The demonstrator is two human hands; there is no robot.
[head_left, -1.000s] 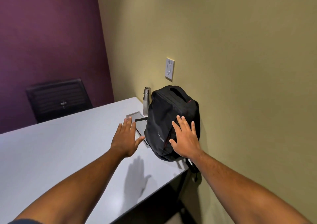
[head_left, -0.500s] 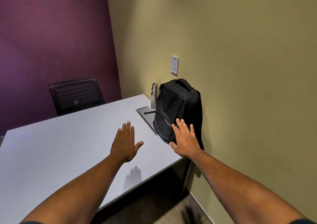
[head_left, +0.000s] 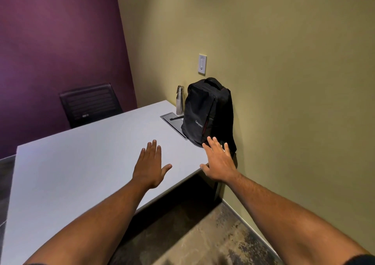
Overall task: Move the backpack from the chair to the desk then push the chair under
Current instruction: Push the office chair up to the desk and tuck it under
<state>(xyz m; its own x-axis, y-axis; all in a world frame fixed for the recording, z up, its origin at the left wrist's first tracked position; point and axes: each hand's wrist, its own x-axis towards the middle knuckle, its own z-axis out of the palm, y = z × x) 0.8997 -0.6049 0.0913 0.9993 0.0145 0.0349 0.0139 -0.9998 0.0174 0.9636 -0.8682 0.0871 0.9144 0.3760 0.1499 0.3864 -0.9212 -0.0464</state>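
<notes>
The black backpack (head_left: 207,112) stands upright on the far right corner of the grey desk (head_left: 81,163), leaning against the olive wall. My right hand (head_left: 219,162) hovers just in front of its base with fingers spread, holding nothing; whether the fingertips touch the bag I cannot tell. Over the desk's near edge, my left hand (head_left: 151,166) is flat and open, palm down. A black chair (head_left: 90,104) stands behind the desk at its far side, against the purple wall; only its backrest shows.
A steel bottle (head_left: 179,100) stands left of the backpack, beside a recessed cable panel (head_left: 172,120) in the desktop. A wall switch (head_left: 202,64) sits above the bag. Mottled floor (head_left: 203,236) shows below the desk's near edge.
Both hands have drawn back from the backpack toward me. My right hand has come off the bag's front, and my view has pulled back, showing more floor and desk.
</notes>
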